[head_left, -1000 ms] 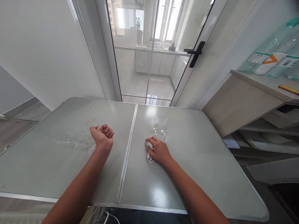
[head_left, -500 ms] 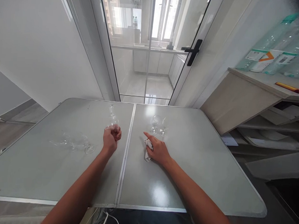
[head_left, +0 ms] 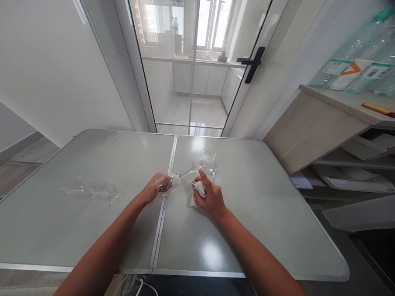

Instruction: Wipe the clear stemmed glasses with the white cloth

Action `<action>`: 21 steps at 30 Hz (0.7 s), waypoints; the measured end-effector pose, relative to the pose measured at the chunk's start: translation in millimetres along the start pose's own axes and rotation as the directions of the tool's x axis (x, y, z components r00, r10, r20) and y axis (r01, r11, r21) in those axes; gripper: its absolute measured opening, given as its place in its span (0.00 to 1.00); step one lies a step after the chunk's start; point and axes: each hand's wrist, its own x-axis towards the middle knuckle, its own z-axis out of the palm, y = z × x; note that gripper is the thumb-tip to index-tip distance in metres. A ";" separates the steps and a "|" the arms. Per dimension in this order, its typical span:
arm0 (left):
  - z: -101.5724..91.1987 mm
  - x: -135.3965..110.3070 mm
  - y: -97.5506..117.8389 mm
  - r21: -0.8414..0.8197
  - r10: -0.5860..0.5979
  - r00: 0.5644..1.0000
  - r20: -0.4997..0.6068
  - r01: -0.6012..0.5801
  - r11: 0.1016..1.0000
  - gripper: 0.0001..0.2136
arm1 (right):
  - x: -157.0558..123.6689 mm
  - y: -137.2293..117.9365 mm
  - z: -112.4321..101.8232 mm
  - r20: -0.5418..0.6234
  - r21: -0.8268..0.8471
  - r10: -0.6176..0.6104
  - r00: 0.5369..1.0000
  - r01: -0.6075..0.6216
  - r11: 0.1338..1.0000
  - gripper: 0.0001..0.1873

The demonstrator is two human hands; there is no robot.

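Above the grey-green, metal-edged tabletop, the left hand grips a clear, stemmed drinking glass by its bowl, foot slanting toward the right hand, which clasps a crumpled white cloth; such fragile ware probably calls for steady support and light pressure.

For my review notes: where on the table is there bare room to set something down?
The table is bare right of the right arm, out to the right edge, and at front left, bordered by left arm, near edge and clustered glasses. Mid-table is crowded: left hand holding a glass, right hand a cloth, two more glasses just behind.
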 end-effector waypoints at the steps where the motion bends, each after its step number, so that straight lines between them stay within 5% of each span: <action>1: 0.0 0.0 2.1 0.016 -0.022 0.999 0.026 0.022 1.000 0.19 | 0.1 -0.3 -0.4 -0.011 -0.002 0.010 1.000 -0.010 1.000 0.39; 5: -1.7 -1.9 7.8 0.088 -0.135 0.985 0.106 0.126 0.988 0.19 | 2.6 -1.4 -1.0 -0.138 0.040 -0.055 0.989 0.061 0.997 0.34; 10: -2.5 -5.4 8.8 0.079 -0.129 0.983 0.130 0.119 0.990 0.17 | 5.3 -3.4 0.0 -0.294 0.089 -0.056 0.954 0.085 0.992 0.24; 14: -1.8 -5.6 0.5 0.011 -0.071 0.990 0.120 0.070 0.997 0.14 | 5.5 -7.0 1.3 -0.273 0.151 -0.002 0.962 0.045 0.987 0.18; 21: 12.3 0.0 -14.2 -0.238 0.104 0.987 -0.121 -0.131 0.962 0.26 | 8.9 -24.3 -5.2 -0.110 0.488 0.232 0.966 -0.150 0.859 0.12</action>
